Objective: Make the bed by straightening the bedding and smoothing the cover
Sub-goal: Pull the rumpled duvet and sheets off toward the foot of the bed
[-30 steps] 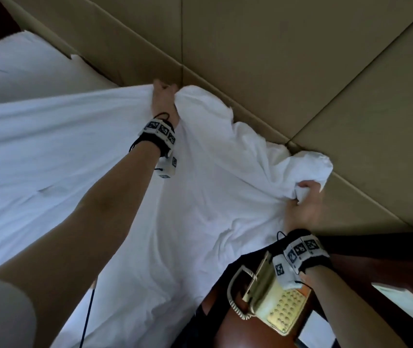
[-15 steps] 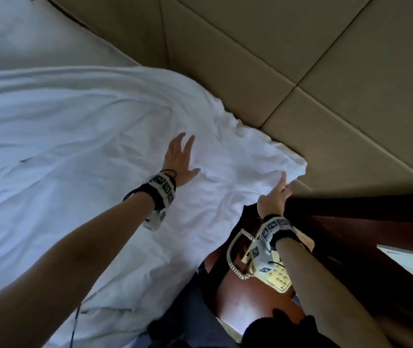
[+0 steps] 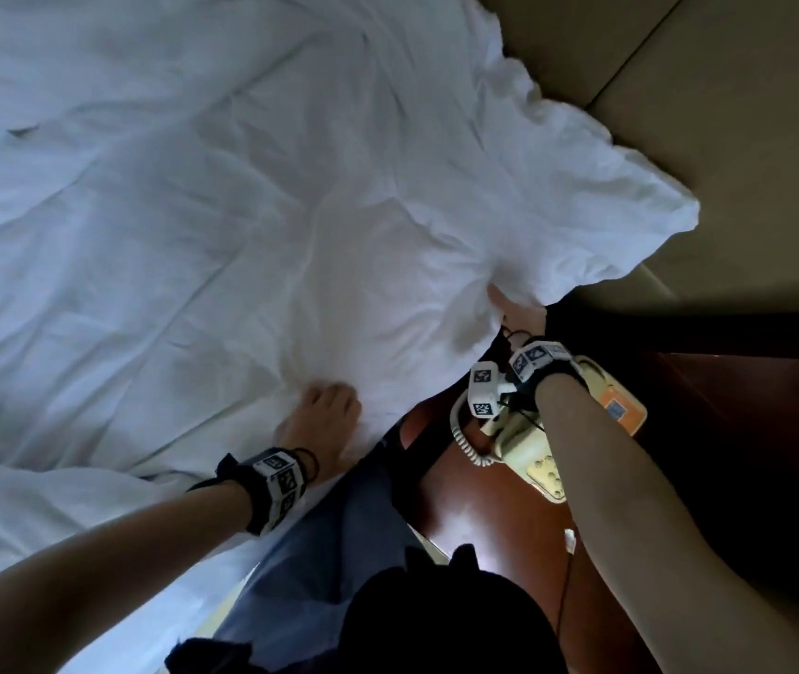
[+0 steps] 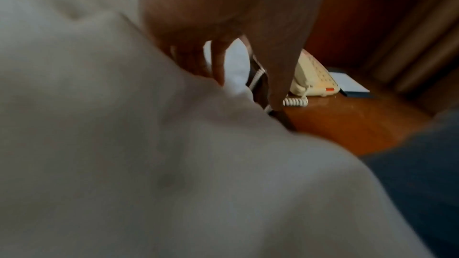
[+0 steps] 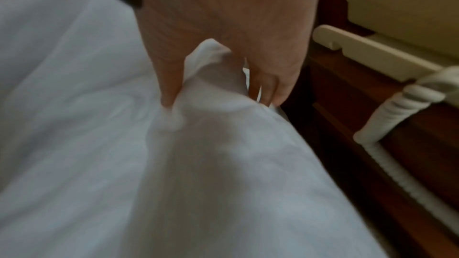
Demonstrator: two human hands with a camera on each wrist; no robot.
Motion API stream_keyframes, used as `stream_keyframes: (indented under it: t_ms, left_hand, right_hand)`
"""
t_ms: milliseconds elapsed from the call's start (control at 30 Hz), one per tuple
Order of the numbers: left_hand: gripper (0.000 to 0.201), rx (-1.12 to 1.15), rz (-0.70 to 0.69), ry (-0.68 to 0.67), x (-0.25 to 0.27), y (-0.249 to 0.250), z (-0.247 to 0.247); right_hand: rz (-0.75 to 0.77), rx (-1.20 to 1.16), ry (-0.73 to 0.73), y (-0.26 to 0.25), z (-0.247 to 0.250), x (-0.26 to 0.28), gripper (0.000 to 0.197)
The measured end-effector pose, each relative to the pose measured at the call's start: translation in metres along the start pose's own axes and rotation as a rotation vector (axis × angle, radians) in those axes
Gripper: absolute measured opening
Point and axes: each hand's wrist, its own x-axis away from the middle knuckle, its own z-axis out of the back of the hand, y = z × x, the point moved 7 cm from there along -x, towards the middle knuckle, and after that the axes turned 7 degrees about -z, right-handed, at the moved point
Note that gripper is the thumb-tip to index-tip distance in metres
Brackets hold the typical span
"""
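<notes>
1. The left hand (image 3: 322, 420) lies at about 6 o'clock in the head view, on the near edge of the white cover (image 3: 193, 211). Its fingers (image 4: 218, 62) are bent down into the cloth and gather a small fold, while the thumb points down beside the edge.
2. The right hand (image 3: 516, 311) is at about 3 o'clock from the left one, at the same side edge of the cover. It pinches a bunch of the cloth: in the right wrist view the thumb (image 5: 168, 77) is on one side of the fold and the other fingers on the other side.
3. Both forearms reach forward, and each wrist carries a black band with markers.
4. The cover is spread over the bed and fills the picture from 9 to 1 o'clock, with many wrinkles. Its corner (image 3: 655, 211) at 2 o'clock hangs free past the bed, against the beige padded wall (image 3: 752, 114).
5. At 4 o'clock, just beside the bed edge, stands a brown wooden counter (image 3: 485, 518) with a cream telephone (image 3: 541, 459) on it. The right forearm passes over the telephone, and the gap between bed and counter is narrow.
</notes>
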Motion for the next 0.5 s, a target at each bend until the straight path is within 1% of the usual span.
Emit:
stream_keyframes:
  t_ms: [33,67,100,133,200,233,267,300,333,367,400,433,467,500]
  left_hand:
    - [0.083,-0.023,0.056,-0.023,0.004,0.0,-0.011]
    - [0.091,-0.034,0.096,-0.015,0.007,0.001,-0.02]
    - [0.095,-0.056,0.126,-0.003,0.008,0.001,-0.027]
    - [0.093,-0.088,0.142,0.004,0.01,0.003,-0.033]
    - [0.079,-0.148,0.155,0.01,0.019,0.007,-0.041]
    - [0.078,-0.173,0.176,0.004,0.024,0.006,-0.044]
    - [0.083,-0.2,0.195,0.0,0.029,0.003,-0.047]
    - [0.091,-0.19,0.218,0.011,0.037,0.001,-0.046]
    - [0.1,-0.169,0.235,0.026,0.044,-0.002,-0.045]
    - [0.102,-0.139,0.244,0.065,0.05,-0.005,-0.046]
    - [0.097,-0.096,0.257,0.122,0.056,-0.009,-0.043]
    - [0.088,-0.042,0.281,0.189,0.064,-0.013,-0.037]
    - [0.078,0.023,0.304,0.211,0.074,-0.017,-0.03]
    - [0.07,0.094,0.336,0.183,0.084,-0.021,-0.023]
  right_hand:
    - [-0.028,-0.049,-0.01,-0.005,0.002,0.013,0.076]
    - [-0.045,-0.12,-0.025,-0.01,0.005,0.025,0.059]
    - [-0.051,-0.181,-0.052,-0.013,0.007,0.029,0.045]
    - [-0.038,-0.221,-0.075,-0.017,0.008,0.028,0.036]
    - [-0.037,-0.273,-0.121,-0.02,0.011,0.034,0.029]
    - [-0.03,-0.287,-0.128,-0.021,0.012,0.038,0.025]
    - [-0.009,-0.255,-0.1,-0.023,0.016,0.045,0.019]
    - [0.02,-0.189,-0.055,-0.024,0.02,0.054,0.014]
    - [0.058,-0.118,-0.002,-0.023,0.025,0.062,0.021]
    - [0.111,-0.047,0.043,-0.023,0.028,0.069,0.034]
    - [0.172,0.018,0.087,-0.024,0.031,0.076,0.044]
    - [0.222,0.082,0.121,-0.026,0.034,0.088,0.046]
    - [0.268,0.126,0.151,-0.026,0.036,0.101,0.046]
    - [0.302,0.145,0.161,-0.027,0.037,0.112,0.045]
